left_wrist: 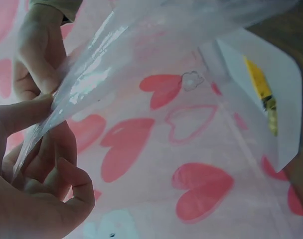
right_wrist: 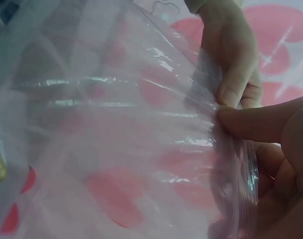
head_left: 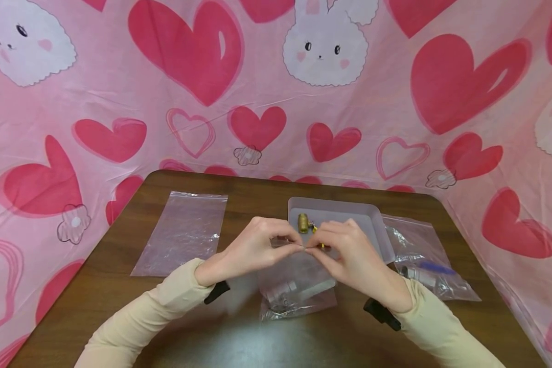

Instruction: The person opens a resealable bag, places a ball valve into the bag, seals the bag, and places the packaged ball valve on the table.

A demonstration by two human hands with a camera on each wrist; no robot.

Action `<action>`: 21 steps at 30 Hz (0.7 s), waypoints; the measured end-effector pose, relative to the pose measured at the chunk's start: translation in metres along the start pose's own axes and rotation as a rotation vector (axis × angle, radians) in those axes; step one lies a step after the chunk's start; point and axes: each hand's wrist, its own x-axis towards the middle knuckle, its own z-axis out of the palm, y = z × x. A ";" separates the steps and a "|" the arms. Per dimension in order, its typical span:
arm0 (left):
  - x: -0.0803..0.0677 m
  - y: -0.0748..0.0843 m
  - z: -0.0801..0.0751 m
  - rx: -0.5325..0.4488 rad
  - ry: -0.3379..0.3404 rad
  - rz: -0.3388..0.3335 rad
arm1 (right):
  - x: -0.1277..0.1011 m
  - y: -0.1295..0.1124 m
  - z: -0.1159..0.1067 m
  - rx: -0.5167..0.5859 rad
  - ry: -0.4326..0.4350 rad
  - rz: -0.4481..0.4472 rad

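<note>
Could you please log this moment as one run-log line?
left hand: pinches bag top | right hand: pinches bag top | clear bag: holds metal part, on table | tray: brass fitting inside

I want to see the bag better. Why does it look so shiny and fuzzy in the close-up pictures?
In the left wrist view, white glare streaks run along the clear plastic bag beside the left hand, and the yellow-handled part behind is soft. In the right wrist view, the bag fills the frame, blurred and milky, pinched by the right hand. The head view is sharper, with a dull sheen on the table.
</note>
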 end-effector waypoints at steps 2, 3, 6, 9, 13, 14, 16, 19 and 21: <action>0.001 0.002 -0.004 -0.008 0.009 0.010 | 0.002 -0.001 -0.004 -0.008 0.013 -0.009; 0.001 0.003 -0.006 -0.011 0.016 0.015 | 0.003 -0.001 -0.006 -0.016 0.020 -0.012; 0.001 0.005 -0.012 -0.023 0.037 0.019 | 0.004 -0.001 -0.012 -0.047 0.050 -0.012; 0.000 0.005 -0.015 -0.036 0.046 0.013 | 0.004 0.001 -0.017 -0.066 0.064 -0.010; -0.002 0.002 -0.019 -0.039 0.052 -0.014 | 0.002 0.003 -0.023 -0.073 0.035 -0.002; -0.003 0.001 -0.021 -0.035 0.057 -0.026 | 0.001 0.004 -0.025 -0.073 0.029 0.002; -0.005 -0.001 -0.024 -0.023 0.068 -0.043 | -0.001 0.005 -0.028 -0.069 0.021 0.010; -0.007 -0.003 -0.027 -0.003 0.078 -0.052 | -0.004 0.007 -0.032 -0.061 0.015 0.021; -0.007 -0.003 -0.028 0.017 0.081 -0.038 | -0.006 0.008 -0.034 -0.057 0.012 0.028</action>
